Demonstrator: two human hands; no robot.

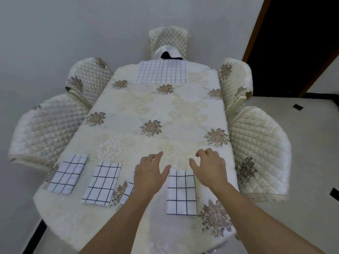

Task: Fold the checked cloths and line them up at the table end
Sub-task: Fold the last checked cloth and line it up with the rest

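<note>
Four folded checked cloths lie in a row at my end of the worktop (156, 110). From my left they are the first cloth (67, 176), the second cloth (102, 182), the third cloth (128, 191) and the fourth cloth (181, 193). The first leans a little off line with the others. My left hand (149, 173) hides most of the third cloth, and I cannot tell whether it touches it. My right hand (211, 165) is just beside the fourth cloth's far right corner, over the worktop. Both hands are empty, with the fingers spread and loosely bent.

One far cloth (161, 72) lies at the opposite end, spread much larger than the folded ones, its edge by the far chair (168, 39).

I judge the fourth cloth to be set down and the step in hand to be letting go of the row. That leaves the far cloth to do. The next move calls for a long reach, or a walk round, to fetch it. Then I would fold it down to match the rest. The only room I can see for it is right of the fourth cloth, and that room is narrow, so the row may need closing up.
</note>
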